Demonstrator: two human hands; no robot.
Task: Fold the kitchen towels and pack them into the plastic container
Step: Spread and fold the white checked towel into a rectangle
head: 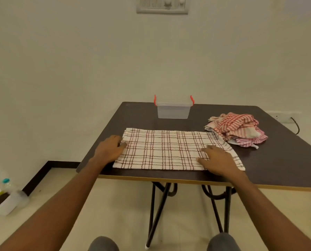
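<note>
The task looks to be in its early part. One checked towel (169, 149) lies spread as a long flat band along the near edge of the dark table (277, 160), its edges fairly square; whether it has already been doubled over once cannot be told from this view. It is not yet small enough for packing. To the right and a little farther back, a heap of red-striped towels (239, 131) sits crumpled and unfolded, its near edge touching or overlapping the far right corner of the checked towel. The plastic container (173, 111) stands toward the far edge of the table, well apart from the towel in hand, with its red clips (192, 100) turned up. Nothing shows through its clear walls, so judging from that no towel has been packed (whether a lid sits on it is hard to make out). By this reckoning all the packing is left, as is the folding of the heap. The person's left hand (108, 150) is at the towel's left end, knuckles up, and its fingers (122, 144) bend down onto the edge of the cloth. They touch it, but whether they pinch it or merely rest there cannot be told. The right hand (219, 161) lies palm down on the right part of the towel, its fingers (210, 149) straight and spread, pressing the cloth flat and grasping nothing.
</note>
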